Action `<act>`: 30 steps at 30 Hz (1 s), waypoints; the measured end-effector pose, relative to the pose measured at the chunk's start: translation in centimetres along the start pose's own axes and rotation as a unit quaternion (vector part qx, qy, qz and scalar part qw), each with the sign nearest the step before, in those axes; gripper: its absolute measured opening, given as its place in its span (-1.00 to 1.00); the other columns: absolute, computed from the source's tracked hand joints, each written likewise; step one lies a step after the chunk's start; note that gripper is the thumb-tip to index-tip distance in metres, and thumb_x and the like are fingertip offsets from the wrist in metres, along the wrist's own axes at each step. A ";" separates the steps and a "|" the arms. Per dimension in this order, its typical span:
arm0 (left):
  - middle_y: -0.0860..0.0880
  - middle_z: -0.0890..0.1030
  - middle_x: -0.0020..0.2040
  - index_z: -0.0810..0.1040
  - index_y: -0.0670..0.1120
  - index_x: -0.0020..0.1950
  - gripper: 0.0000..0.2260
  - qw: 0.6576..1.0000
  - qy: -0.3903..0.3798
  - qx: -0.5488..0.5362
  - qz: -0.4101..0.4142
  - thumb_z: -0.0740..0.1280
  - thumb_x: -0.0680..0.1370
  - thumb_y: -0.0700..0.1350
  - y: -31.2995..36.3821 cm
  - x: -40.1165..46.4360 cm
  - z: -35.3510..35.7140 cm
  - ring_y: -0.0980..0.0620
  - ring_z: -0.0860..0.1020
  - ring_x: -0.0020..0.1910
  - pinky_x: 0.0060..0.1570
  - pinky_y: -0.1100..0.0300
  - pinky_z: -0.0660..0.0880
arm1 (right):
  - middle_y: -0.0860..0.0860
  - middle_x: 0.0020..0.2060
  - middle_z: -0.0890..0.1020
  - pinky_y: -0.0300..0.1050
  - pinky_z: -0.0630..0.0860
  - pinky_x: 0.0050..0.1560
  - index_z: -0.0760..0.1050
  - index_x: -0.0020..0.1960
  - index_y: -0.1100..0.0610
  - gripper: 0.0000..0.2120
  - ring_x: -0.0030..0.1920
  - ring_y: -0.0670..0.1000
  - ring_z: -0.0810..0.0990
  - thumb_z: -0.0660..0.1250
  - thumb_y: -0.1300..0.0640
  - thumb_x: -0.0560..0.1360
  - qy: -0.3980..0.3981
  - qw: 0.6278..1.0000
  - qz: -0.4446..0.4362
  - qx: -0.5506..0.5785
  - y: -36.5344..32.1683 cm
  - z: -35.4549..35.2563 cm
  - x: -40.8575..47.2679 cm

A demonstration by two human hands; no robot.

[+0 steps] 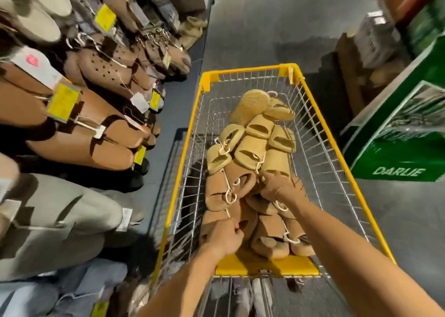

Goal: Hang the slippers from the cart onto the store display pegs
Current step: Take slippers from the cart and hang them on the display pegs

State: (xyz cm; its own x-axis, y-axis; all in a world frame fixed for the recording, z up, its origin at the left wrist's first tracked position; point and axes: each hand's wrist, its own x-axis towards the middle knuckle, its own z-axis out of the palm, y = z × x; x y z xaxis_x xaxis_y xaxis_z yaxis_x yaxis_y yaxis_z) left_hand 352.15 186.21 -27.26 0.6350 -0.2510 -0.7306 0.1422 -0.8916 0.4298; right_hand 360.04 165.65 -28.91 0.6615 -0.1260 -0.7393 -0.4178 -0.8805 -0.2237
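Observation:
A wire cart with a yellow rim (310, 95) stands in front of me, holding several tan and brown slippers (252, 145) with white plastic hangers. Both my hands are down inside the cart. My left hand (224, 238) grips a brown slipper near the cart's near left side, fingers curled round it. My right hand (277, 186) is curled on a brown slipper in the middle of the pile. The display on the left (96, 75) carries rows of hung brown, tan and grey slippers with yellow price tags.
A green DARLIE carton (397, 148) stands on the floor right of the cart. Cardboard boxes (375, 42) are stacked behind it. Grey floor (252, 27) stretches ahead between the display and the boxes.

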 end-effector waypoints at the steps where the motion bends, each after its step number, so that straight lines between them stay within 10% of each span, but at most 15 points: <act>1: -0.17 0.64 -0.06 0.48 -0.06 -0.07 -0.89 1.000 0.003 -0.006 0.001 0.26 0.59 -0.05 0.2 0.6 -0.5 -0.17 0.59 0.00 -0.18 0.17 0.37 | 0.17 0.31 0.35 0.10 0.51 0.22 0.22 0.51 -0.18 -0.37 0.26 0.27 0.47 0.29 0.04 0.48 0.000 1.000 0.000 -0.005 -0.3 -0.8 0.7; 7: -0.03 0.52 -0.22 0.50 -0.10 -0.12 -0.83 0.999 0.023 -0.031 -0.002 0.26 0.61 -0.05 1.3 2.5 -2.3 -0.08 0.52 -0.12 -0.17 0.13 0.43 | 0.16 0.20 0.38 -0.01 0.44 0.01 0.38 0.35 -0.03 -0.67 -0.02 0.16 0.46 0.14 -0.03 0.61 0.028 0.999 0.000 -0.030 -1.0 -3.0 4.1; 12: -0.08 0.62 0.16 0.58 -0.10 0.25 -0.76 0.997 0.034 -0.067 -0.002 0.25 0.63 -0.08 3.3 2.3 -3.3 -0.10 0.58 0.15 0.17 0.11 0.51 | 0.18 -0.05 0.57 -0.03 0.42 -0.15 0.56 -0.01 0.12 -0.69 -0.12 0.25 0.56 0.13 -0.03 0.66 0.203 0.973 -0.065 0.085 -0.8 -5.7 3.8; 21: 0.04 0.61 0.12 0.43 0.06 0.30 -0.75 0.955 0.193 -0.213 0.075 0.27 0.63 0.03 13.7 0.3 -9.3 0.02 0.59 0.10 0.16 -0.02 0.57 | 0.06 -0.33 0.64 -0.14 0.51 -0.25 0.65 -0.24 0.10 -0.74 -0.23 0.04 0.58 0.31 0.02 0.54 0.187 0.949 -0.111 0.229 -4.4 -15.2 -3.0; 26: 0.01 0.36 0.36 0.34 -0.02 0.50 -0.48 0.915 0.322 -0.223 0.098 0.30 0.55 -0.26 19.1 -4.6 -15.3 0.04 0.40 0.32 0.42 0.10 0.34 | 0.08 -0.42 0.62 -0.07 0.54 -0.23 0.61 -0.38 0.17 -0.65 -0.33 0.07 0.57 0.38 0.02 0.52 0.203 0.924 -0.145 0.291 -8.9 -20.0 -10.5; 30: -0.03 0.47 0.16 0.54 -0.19 0.31 -0.54 0.883 0.413 -0.197 0.108 0.23 0.44 -0.46 20.3 -9.3 -19.9 -0.04 0.46 0.21 0.23 0.28 0.35 | -0.02 -0.39 0.63 -0.25 0.46 -0.42 0.61 -0.33 0.12 -0.75 -0.31 0.00 0.58 0.40 0.09 0.52 0.168 0.871 -0.164 0.431 -12.1 -22.7 -16.7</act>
State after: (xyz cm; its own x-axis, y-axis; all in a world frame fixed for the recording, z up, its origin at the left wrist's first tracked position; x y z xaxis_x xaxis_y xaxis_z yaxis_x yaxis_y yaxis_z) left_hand 364.25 177.95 -1.12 0.9934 0.1063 -0.0437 0.1003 -0.6154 0.7818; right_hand 368.19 168.06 0.51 0.9178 -0.1863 -0.3505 -0.3887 -0.2431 -0.8887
